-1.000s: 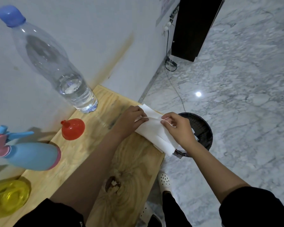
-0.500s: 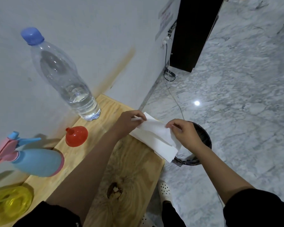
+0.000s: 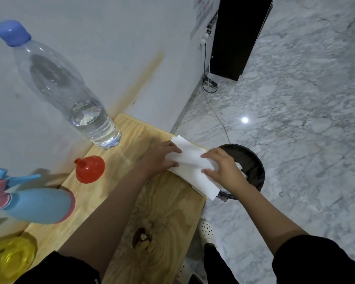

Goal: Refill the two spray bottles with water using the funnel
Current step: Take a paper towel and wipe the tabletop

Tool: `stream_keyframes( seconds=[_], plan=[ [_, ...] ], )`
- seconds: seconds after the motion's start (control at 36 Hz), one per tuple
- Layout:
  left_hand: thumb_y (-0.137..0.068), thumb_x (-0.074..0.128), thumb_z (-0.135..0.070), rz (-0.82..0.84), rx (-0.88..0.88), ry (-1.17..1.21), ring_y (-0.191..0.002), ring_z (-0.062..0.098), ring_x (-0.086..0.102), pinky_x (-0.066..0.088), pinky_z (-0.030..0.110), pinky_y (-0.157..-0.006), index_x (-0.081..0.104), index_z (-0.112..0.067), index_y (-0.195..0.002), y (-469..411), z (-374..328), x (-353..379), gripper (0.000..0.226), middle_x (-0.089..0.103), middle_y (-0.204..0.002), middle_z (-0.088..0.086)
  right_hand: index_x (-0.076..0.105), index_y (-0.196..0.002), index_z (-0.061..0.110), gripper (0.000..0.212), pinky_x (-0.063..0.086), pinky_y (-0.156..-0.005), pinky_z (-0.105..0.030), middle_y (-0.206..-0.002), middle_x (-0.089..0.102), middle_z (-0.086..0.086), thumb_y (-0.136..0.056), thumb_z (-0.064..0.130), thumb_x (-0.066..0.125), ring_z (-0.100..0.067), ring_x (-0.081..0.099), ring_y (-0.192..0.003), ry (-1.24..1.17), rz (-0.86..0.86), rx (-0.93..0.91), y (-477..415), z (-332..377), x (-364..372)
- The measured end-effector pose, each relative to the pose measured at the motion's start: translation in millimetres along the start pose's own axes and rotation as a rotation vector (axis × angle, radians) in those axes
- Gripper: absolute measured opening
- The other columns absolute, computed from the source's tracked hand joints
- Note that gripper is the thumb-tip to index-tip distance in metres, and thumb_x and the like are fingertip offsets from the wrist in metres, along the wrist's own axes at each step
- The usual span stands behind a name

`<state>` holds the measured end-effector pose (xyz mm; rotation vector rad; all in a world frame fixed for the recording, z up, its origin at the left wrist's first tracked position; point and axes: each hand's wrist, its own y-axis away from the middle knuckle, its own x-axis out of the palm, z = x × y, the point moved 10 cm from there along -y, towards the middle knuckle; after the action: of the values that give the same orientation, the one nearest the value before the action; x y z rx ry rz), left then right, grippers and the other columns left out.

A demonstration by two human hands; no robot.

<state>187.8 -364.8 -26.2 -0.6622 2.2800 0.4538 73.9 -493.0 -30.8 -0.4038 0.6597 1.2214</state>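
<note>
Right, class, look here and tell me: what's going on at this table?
A person holds a folded white paper towel with the left hand and the right hand at the far end of the pale wooden table, beside a round black bin. The red plastic funnel lies untouched near a clear plastic water bottle holding a little water. The blue spray bottle and yellow spray bottle sit at the near left.

Left hand [image 3: 162,158] and right hand [image 3: 225,168] holding paper towel [image 3: 191,161] on table [image 3: 168,212], water bottle [image 3: 70,93], red funnel [image 3: 90,170] nearby
</note>
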Motion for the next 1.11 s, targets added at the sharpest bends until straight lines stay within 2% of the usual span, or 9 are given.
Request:
stream_keyframes(
  seconds=[0.08, 0.19, 0.28, 0.44, 0.58, 0.67, 0.78, 0.94, 1.11],
  plan=[
    [-0.079, 0.073, -0.005, -0.04, 0.073, -0.007, -0.096, 0.007, 0.05, 0.033, 0.004, -0.082, 0.07, -0.005, -0.104, 0, -3, -4, 0.025, 0.058, -0.104, 0.001, 0.07, -0.103, 0.01, 0.027, 0.032, -0.089, -0.003, -0.104, 0.055, 0.001, -0.077, 0.007, 0.074, -0.01, 0.053, -0.1, -0.007, -0.034, -0.015, -2, 1, -7],
    [-0.079, 0.072, -0.002, -0.14, 0.127, 0.024, -0.081, 0.012, 0.058, 0.042, 0.011, -0.075, 0.073, 0.001, -0.092, 1, -11, -21, 0.013, 0.064, -0.092, 0.011, 0.073, -0.096, 0.004, 0.018, 0.035, -0.085, 0.0, -0.101, 0.057, 0.002, -0.078, 0.007, 0.073, -0.002, 0.054, -0.092, -0.039, -0.057, -0.029, -5, 8, -22],
    [-0.078, 0.073, -0.001, -0.194, 0.158, 0.041, -0.081, 0.005, 0.055, 0.041, 0.003, -0.074, 0.073, 0.003, -0.089, 3, -24, -37, 0.012, 0.062, -0.087, 0.006, 0.073, -0.092, 0.003, 0.014, 0.036, -0.081, 0.0, -0.097, 0.06, 0.001, -0.079, 0.007, 0.073, 0.0, 0.054, -0.087, -0.037, -0.069, -0.055, -11, 21, -39],
    [-0.077, 0.072, -0.019, -0.284, 0.119, 0.043, -0.078, 0.006, 0.058, 0.041, 0.009, -0.074, 0.073, -0.001, -0.086, 12, -52, -84, 0.02, 0.065, -0.085, 0.001, 0.074, -0.092, 0.01, 0.01, 0.047, -0.082, -0.018, -0.091, 0.066, 0.002, -0.083, 0.013, 0.07, -0.011, 0.061, -0.087, -0.022, -0.07, -0.175, -24, 70, -79],
    [-0.082, 0.072, -0.013, -0.44, 0.065, 0.022, -0.083, 0.003, 0.059, 0.041, 0.013, -0.076, 0.074, -0.009, -0.09, 31, -80, -133, 0.009, 0.066, -0.086, -0.005, 0.072, -0.096, 0.011, 0.013, 0.038, -0.076, -0.002, -0.09, 0.066, 0.006, -0.084, 0.013, 0.067, -0.005, 0.058, -0.084, -0.049, -0.104, -0.263, -39, 115, -114],
    [-0.082, 0.071, -0.012, -0.539, -0.001, 0.04, -0.082, -0.003, 0.058, 0.039, 0.011, -0.073, 0.074, -0.011, -0.091, 46, -94, -160, 0.009, 0.065, -0.085, -0.01, 0.072, -0.093, 0.014, 0.01, 0.037, -0.073, 0.0, -0.086, 0.065, 0.009, -0.085, 0.014, 0.067, -0.006, 0.057, -0.084, -0.03, -0.067, -0.341, -53, 143, -126],
    [-0.085, 0.069, -0.011, -0.666, -0.071, 0.022, -0.087, 0.008, 0.059, 0.041, 0.013, -0.076, 0.073, -0.009, -0.093, 72, -115, -195, 0.01, 0.065, -0.088, -0.004, 0.072, -0.089, 0.016, 0.007, 0.036, -0.073, 0.0, -0.084, 0.066, 0.009, -0.083, 0.013, 0.068, -0.009, 0.06, -0.085, -0.032, -0.014, -0.474, -74, 188, -138],
    [-0.087, 0.066, -0.011, -0.849, -0.174, -0.054, -0.081, -0.011, 0.058, 0.041, 0.005, -0.073, 0.072, -0.009, -0.095, 128, -146, -238, 0.01, 0.067, -0.089, -0.004, 0.072, -0.087, 0.014, 0.008, 0.037, -0.073, 0.0, -0.084, 0.067, 0.008, -0.083, 0.01, 0.067, -0.007, 0.06, -0.083, -0.12, 0.092, -0.677, -78, 261, -144],
    [-0.087, 0.064, -0.01, -1.014, -0.352, -0.178, -0.088, 0.009, 0.059, 0.044, 0.012, -0.077, 0.072, -0.011, -0.097, 218, -155, -256, 0.012, 0.067, -0.093, -0.001, 0.071, -0.086, 0.016, 0.013, 0.039, -0.07, -0.003, -0.085, 0.068, 0.004, -0.082, 0.005, 0.065, -0.008, 0.059, -0.081, -0.184, 0.299, -0.82, -53, 330, -102]
  ],
)
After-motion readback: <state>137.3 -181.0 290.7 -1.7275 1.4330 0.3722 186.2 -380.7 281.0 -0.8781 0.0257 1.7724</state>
